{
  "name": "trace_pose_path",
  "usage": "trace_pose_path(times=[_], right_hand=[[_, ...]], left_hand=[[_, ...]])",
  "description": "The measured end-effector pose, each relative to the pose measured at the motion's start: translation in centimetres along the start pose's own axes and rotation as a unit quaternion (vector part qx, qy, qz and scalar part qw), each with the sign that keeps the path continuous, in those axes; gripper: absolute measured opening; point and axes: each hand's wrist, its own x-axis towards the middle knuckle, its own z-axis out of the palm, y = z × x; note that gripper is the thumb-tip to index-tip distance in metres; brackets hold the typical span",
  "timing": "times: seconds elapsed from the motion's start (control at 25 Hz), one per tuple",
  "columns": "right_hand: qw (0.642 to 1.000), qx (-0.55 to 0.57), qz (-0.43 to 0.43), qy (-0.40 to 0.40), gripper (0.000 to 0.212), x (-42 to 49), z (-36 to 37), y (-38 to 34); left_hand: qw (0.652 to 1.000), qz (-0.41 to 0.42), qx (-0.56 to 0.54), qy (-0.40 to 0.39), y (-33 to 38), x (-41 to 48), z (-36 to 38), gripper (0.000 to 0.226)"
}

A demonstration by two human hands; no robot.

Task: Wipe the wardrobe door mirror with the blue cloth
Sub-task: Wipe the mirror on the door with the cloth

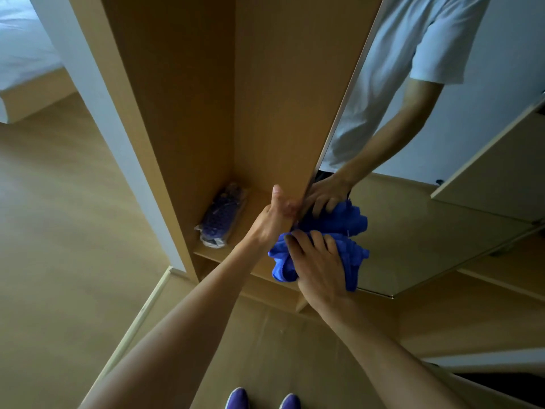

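The wardrobe door (pixel 289 93) stands open, its mirror (pixel 442 219) facing right and showing my reflection. My left hand (pixel 275 218) grips the door's edge low down, thumb on the wooden side. My right hand (pixel 317 265) presses the bunched blue cloth (pixel 351 255) flat against the lower part of the mirror, fingers spread over it. The cloth's reflection sits just above it in the glass.
Inside the wardrobe a plastic-wrapped purple bundle (pixel 221 216) lies on a low shelf (pixel 250 208). Wooden floor (pixel 59 231) stretches to the left, with a bed (pixel 23 54) at the far left. My purple shoes (pixel 262 398) show at the bottom edge.
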Motion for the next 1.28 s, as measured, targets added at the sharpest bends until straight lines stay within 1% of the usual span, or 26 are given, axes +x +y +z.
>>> trace_pose_path(times=[0.16,0.24,0.36,0.48,0.56,0.72,0.84,0.92,1.0,1.12,1.2,1.28], right_hand=[[0.991,0.020,-0.002,0.133,0.042,-0.1,-1.5,0.3],[0.987,0.013,-0.012,0.159,0.040,-0.2,-1.4,0.3],[0.990,-0.005,-0.020,0.142,0.043,-0.4,0.2,0.1],[0.995,-0.012,-0.031,0.090,0.049,-0.5,3.2,-0.8],[0.997,-0.029,-0.046,0.058,0.048,-0.7,5.7,-1.6],[0.992,-0.072,-0.101,-0.023,0.038,-1.1,9.4,-2.8],[0.992,-0.065,-0.093,-0.050,0.039,-0.7,9.3,-3.1],[0.997,-0.023,-0.060,-0.032,0.041,-0.5,8.3,-3.1],[0.999,0.002,-0.031,0.013,0.039,-0.5,7.1,-2.8],[0.996,0.027,-0.012,0.084,0.039,-0.9,6.3,-2.2],[0.995,0.025,-0.013,0.101,0.039,-1.1,6.8,-1.9],[0.995,0.015,-0.018,0.094,0.040,-1.2,8.1,-1.9]], left_hand=[[0.998,-0.055,-0.007,0.012,-1.4,0.0,-0.5,0.075],[0.997,-0.079,-0.017,0.004,-1.4,0.4,-1.1,0.076],[0.996,-0.090,0.015,-0.011,-1.1,1.1,-1.6,0.082],[0.996,-0.078,0.031,-0.019,-1.3,1.5,-1.5,0.085],[0.996,-0.075,0.035,-0.019,-1.7,1.7,-1.4,0.086],[0.998,-0.061,0.014,0.006,-3.0,1.9,-1.1,0.083],[0.999,-0.049,-0.016,0.010,-3.8,1.7,-0.8,0.080],[0.998,-0.057,-0.027,0.015,-4.3,1.6,-0.9,0.080],[0.997,-0.070,-0.036,0.018,-4.6,1.6,-1.0,0.078],[0.995,-0.086,-0.045,0.037,-5.3,1.5,-0.9,0.076],[0.995,-0.087,-0.031,0.047,-5.9,1.4,-0.6,0.075],[0.995,-0.084,-0.028,0.045,-6.5,1.3,-0.3,0.073]])
